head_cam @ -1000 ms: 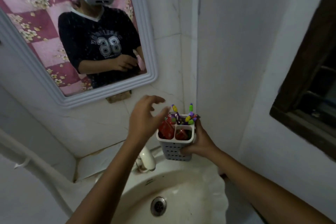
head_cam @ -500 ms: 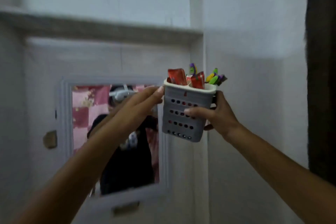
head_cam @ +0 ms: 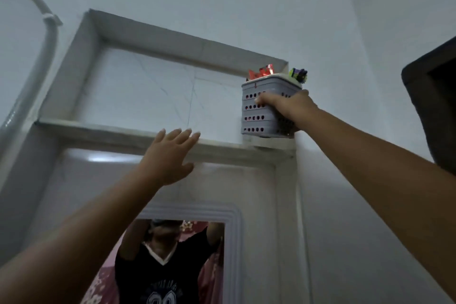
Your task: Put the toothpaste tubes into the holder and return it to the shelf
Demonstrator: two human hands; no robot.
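Note:
The grey perforated holder (head_cam: 256,116) sits at the right end of the recessed wall shelf (head_cam: 103,128), its base touching or just above the ledge. Red toothpaste tubes (head_cam: 262,73) stick out of its top, with colourful toothbrush ends (head_cam: 298,75) beside them. My right hand (head_cam: 288,106) is wrapped around the holder's right side. My left hand (head_cam: 170,155) is raised below the shelf's front edge, fingers spread, holding nothing and clear of the holder.
A white-framed mirror (head_cam: 232,242) hangs below the shelf and reflects a person with raised arms. A white pipe (head_cam: 42,44) runs down the left wall. A dark window frame (head_cam: 431,106) juts in at the right.
The view has swung up from the sink to the shelf. My right hand lifted the holder up to the shelf's right end. My left hand let go of its side and dropped away.

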